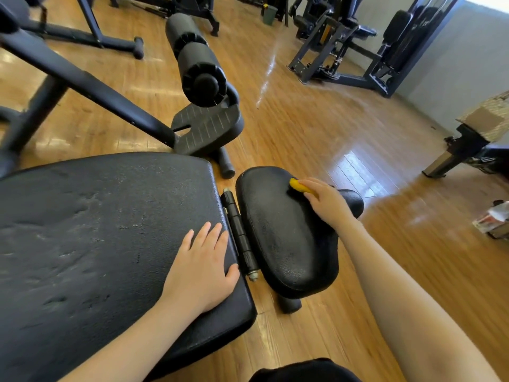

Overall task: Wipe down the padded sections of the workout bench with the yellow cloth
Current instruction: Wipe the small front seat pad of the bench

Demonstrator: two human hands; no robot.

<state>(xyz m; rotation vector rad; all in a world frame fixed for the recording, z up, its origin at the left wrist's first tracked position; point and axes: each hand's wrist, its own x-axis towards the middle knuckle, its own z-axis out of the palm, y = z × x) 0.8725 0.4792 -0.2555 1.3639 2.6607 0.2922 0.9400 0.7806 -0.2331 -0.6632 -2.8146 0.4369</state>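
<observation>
No readable text, label, brand name, number or sign appears anywhere in this view; the small package point(494, 220) lying on the floor at the right edge is too blurred to make out.

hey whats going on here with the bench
A person is wiping down a black workout bench. Their right hand holds a yellow cloth against the far part of the small seat pad. Their left hand rests flat, fingers straight, on the corner of the large back pad, next to the hinge that joins the two pads. The large pad's surface looks creased and worn. Other gym machines stand on the wooden floor beyond.
</observation>
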